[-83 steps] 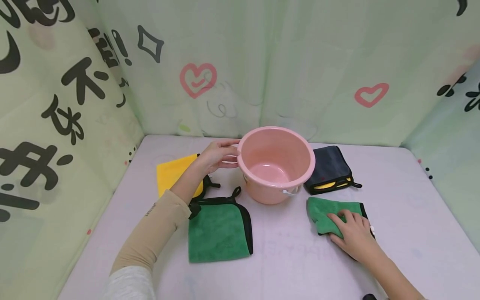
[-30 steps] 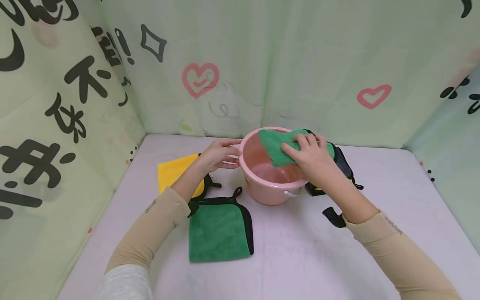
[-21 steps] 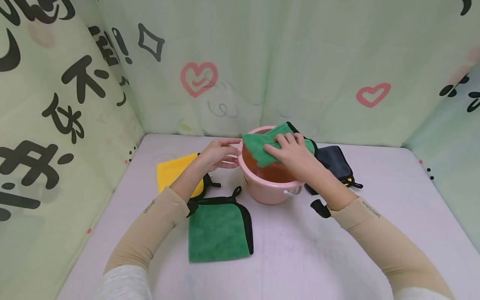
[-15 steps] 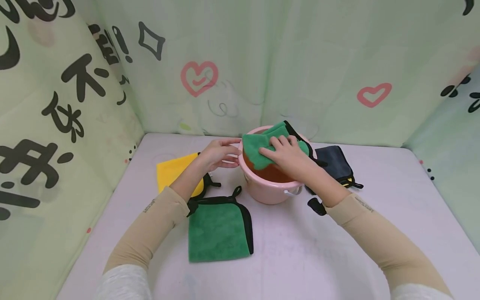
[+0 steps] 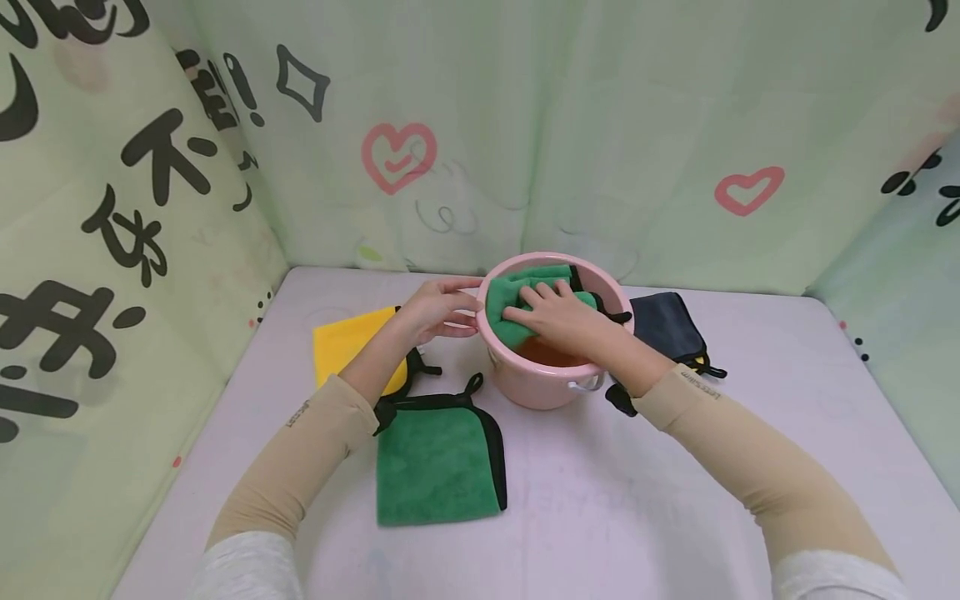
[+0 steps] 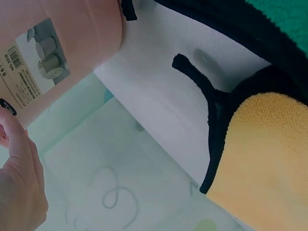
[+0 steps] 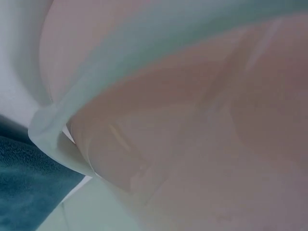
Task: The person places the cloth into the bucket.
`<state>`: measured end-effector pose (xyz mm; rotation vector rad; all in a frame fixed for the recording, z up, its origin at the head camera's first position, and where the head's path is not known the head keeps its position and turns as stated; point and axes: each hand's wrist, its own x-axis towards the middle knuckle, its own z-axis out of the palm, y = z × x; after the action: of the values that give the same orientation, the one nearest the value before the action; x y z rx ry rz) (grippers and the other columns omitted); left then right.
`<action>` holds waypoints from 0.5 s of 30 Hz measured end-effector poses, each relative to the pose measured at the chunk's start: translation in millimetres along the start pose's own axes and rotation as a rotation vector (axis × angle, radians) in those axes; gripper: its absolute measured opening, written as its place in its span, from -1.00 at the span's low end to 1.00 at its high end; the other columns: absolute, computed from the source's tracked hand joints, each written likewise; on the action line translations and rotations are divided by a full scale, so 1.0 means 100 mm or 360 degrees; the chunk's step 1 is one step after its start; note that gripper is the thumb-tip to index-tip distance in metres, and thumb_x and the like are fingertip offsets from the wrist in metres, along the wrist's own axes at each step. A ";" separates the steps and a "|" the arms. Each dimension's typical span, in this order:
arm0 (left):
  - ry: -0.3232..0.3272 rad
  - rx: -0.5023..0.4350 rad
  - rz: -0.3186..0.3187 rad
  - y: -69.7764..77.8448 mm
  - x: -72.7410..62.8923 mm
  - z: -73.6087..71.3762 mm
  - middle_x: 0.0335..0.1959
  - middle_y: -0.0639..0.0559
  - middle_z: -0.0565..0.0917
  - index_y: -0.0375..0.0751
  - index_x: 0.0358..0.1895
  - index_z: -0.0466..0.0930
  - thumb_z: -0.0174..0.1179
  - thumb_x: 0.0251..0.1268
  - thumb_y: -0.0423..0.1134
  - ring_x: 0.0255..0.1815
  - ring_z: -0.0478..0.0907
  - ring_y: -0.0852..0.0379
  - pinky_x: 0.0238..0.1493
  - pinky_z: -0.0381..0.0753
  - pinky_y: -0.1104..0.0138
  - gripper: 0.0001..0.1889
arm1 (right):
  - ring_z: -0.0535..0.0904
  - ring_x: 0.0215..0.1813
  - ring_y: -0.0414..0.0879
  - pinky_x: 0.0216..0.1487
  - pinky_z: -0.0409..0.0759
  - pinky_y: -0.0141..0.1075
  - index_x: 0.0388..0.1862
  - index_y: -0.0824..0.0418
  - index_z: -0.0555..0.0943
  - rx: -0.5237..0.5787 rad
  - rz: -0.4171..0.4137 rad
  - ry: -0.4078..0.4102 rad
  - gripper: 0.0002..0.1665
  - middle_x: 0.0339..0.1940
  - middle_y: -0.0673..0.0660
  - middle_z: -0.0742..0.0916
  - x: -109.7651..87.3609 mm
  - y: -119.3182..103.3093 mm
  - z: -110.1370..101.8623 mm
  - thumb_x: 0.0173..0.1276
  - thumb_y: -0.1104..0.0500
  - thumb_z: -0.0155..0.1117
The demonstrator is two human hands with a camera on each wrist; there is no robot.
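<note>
A pink bucket (image 5: 528,385) stands upright at the back middle of the table. My left hand (image 5: 435,312) touches its left side at the rim, the fingers nearly straight. Inside the bucket's mouth, my right hand (image 5: 558,318) grips a folded green towel (image 5: 508,302) with black edging from above, fingers spread over the cloth. In the left wrist view, my left hand (image 6: 21,178) lies beside the bucket's labelled wall (image 6: 91,29). The right wrist view shows the bucket's inside wall (image 7: 192,134) up close; neither the right hand nor its towel is visible there.
A flat green towel (image 5: 438,467) lies at front left. A yellow towel (image 5: 345,340) lies behind it, partly under my left forearm. Right of the bucket is a dark folded towel (image 5: 663,325) with yellow showing at its edge. A printed curtain (image 5: 570,167) hangs behind the table.
My right hand has lifted the green towel from the table's right side, carried it over the bucket and lowered it inside the rim. The left hand has stayed at the bucket.
</note>
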<state>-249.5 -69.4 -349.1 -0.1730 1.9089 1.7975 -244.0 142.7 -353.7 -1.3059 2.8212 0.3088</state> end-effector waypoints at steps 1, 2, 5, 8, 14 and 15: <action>0.0002 0.0002 -0.0001 0.00 0.00 0.00 -0.08 -0.12 0.57 0.00 0.20 0.43 0.19 0.19 -0.30 -0.28 0.62 0.01 -0.23 0.65 0.25 -0.53 | 0.28 0.16 0.21 0.11 0.25 0.13 0.22 0.01 0.33 -0.0009 -0.0012 -0.0018 -0.46 0.16 0.29 0.41 0.01 0.00 0.01 0.28 0.07 0.20; 0.0004 0.0004 -0.0001 0.00 0.00 0.00 -0.07 -0.12 0.57 0.00 0.20 0.43 0.19 0.19 -0.30 -0.27 0.62 0.01 -0.24 0.65 0.25 -0.53 | 0.28 0.17 0.21 0.11 0.26 0.14 0.23 0.01 0.32 -0.0021 -0.0022 -0.0036 -0.46 0.18 0.29 0.41 0.02 0.01 0.02 0.28 0.07 0.19; -0.0001 0.0003 0.0001 0.00 0.00 0.00 -0.06 -0.12 0.57 0.00 0.20 0.42 0.19 0.18 -0.30 -0.27 0.62 0.01 -0.22 0.65 0.24 -0.53 | 0.29 0.16 0.20 0.09 0.29 0.15 0.24 0.01 0.31 -0.0079 -0.0052 -0.0082 -0.47 0.19 0.29 0.41 0.05 0.02 0.05 0.31 0.05 0.16; -0.0006 0.0004 0.0001 -0.01 0.00 0.00 -0.06 -0.12 0.57 0.00 0.21 0.42 0.20 0.18 -0.30 -0.27 0.62 0.01 -0.18 0.64 0.21 -0.52 | 0.30 0.15 0.19 0.06 0.33 0.12 0.25 0.00 0.30 -0.0127 -0.0068 -0.0137 -0.47 0.20 0.27 0.40 0.07 0.02 0.06 0.31 0.00 0.14; -0.0011 0.0004 0.0006 -0.01 0.00 0.00 -0.06 -0.13 0.56 -0.01 0.21 0.41 0.19 0.19 -0.30 -0.29 0.61 0.01 -0.18 0.64 0.21 -0.52 | 0.32 0.11 0.16 -0.01 0.39 0.04 0.26 0.01 0.28 -0.0208 -0.0108 -0.0236 -0.44 0.19 0.26 0.40 0.13 0.02 0.09 0.31 -0.03 0.13; -0.0010 0.0005 0.0007 -0.01 0.00 0.00 -0.07 -0.13 0.56 0.00 0.21 0.42 0.19 0.19 -0.30 -0.29 0.61 0.01 -0.20 0.64 0.22 -0.52 | 0.33 0.11 0.15 -0.01 0.39 0.04 0.25 0.01 0.29 -0.0204 -0.0112 -0.0246 -0.45 0.18 0.26 0.41 0.14 0.02 0.09 0.31 -0.03 0.13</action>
<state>-248.7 -69.4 -349.6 -0.1619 1.9092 1.7957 -255.0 135.2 -363.3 -1.3367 2.6598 0.5709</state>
